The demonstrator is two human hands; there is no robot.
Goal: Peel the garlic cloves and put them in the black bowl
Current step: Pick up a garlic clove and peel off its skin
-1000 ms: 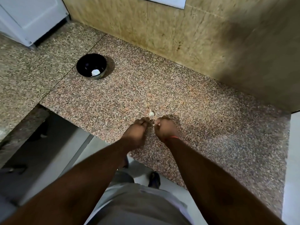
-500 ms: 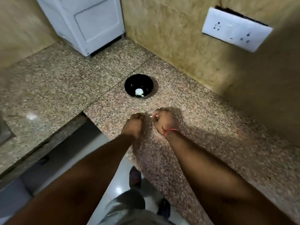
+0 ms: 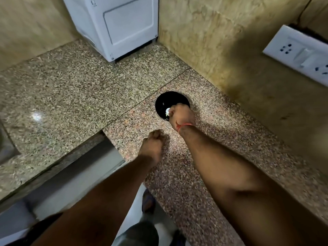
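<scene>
Right hand [image 3: 182, 115], fingers curled, poised over round glossy black bowl [image 3: 164, 102] at 12 o'clock; white garlic clove [image 3: 167, 111] at its fingertips, grip unclear. Left hand [image 3: 153, 142], fisted, on speckled granite bench [image 3: 71, 96].

Black bowl [image 3: 164, 102], speckled granite counter [image 3: 71, 96], white appliance [image 3: 120, 23]

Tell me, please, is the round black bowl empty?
Not empty: something white, likely garlic, shows inside the round black bowl, by the right hand.
</scene>
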